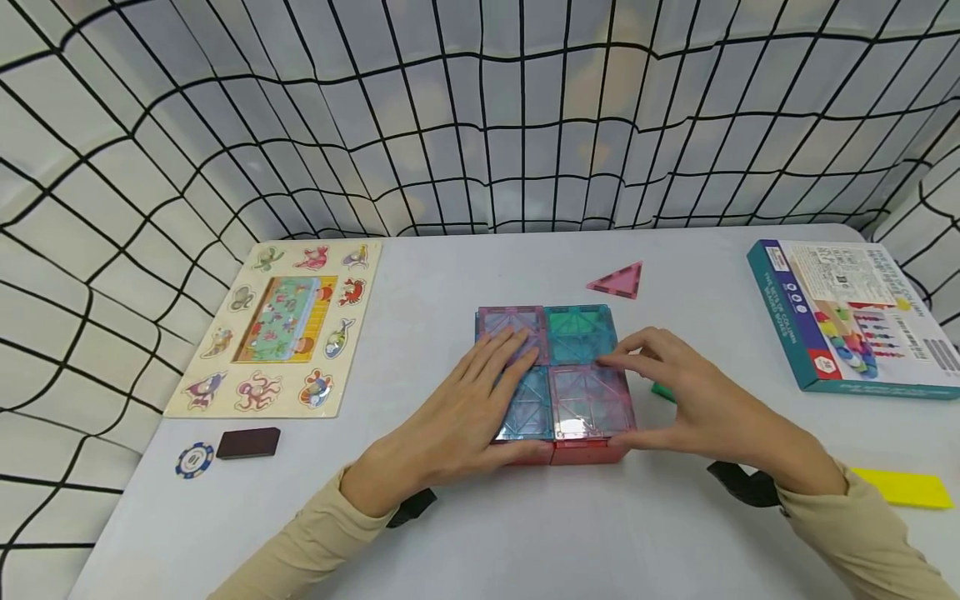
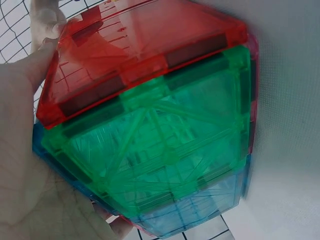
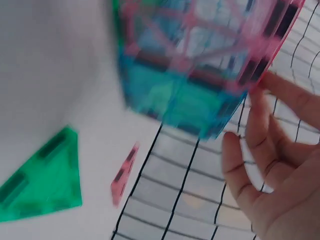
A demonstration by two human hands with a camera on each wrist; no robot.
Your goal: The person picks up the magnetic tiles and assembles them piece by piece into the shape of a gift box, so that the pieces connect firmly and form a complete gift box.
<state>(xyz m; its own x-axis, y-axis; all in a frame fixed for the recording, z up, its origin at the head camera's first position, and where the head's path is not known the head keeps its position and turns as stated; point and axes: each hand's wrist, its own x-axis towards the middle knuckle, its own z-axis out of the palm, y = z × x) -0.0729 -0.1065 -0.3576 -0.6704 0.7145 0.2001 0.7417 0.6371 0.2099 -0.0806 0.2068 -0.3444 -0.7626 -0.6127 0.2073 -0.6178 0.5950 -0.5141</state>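
A low box of see-through magnetic tiles (image 1: pixel 591 402) stands mid-table, with purple, green, blue and pink squares on top and a red front. My left hand (image 1: pixel 442 425) lies over its left side, fingers straight across the top tiles and thumb along the front edge. In the left wrist view, green (image 2: pixel 165 145) and red tiles (image 2: pixel 150 45) form the near walls. At the right side, my right hand (image 1: pixel 686 404) touches the upper edge with its fingertips, the thumb at the front corner. A green triangle tile (image 3: pixel 50 180) lies by that hand, partly hidden from the head view.
Behind the box lies a pink triangle tile (image 1: pixel 619 281). A picture puzzle board (image 1: pixel 352 333), a poker chip (image 1: pixel 195 460) and a dark block (image 1: pixel 248 443) are at left. A boxed set (image 1: pixel 862 317) and a yellow piece (image 1: pixel 903 488) lie right. Black netting (image 1: pixel 480 125) surrounds the table.
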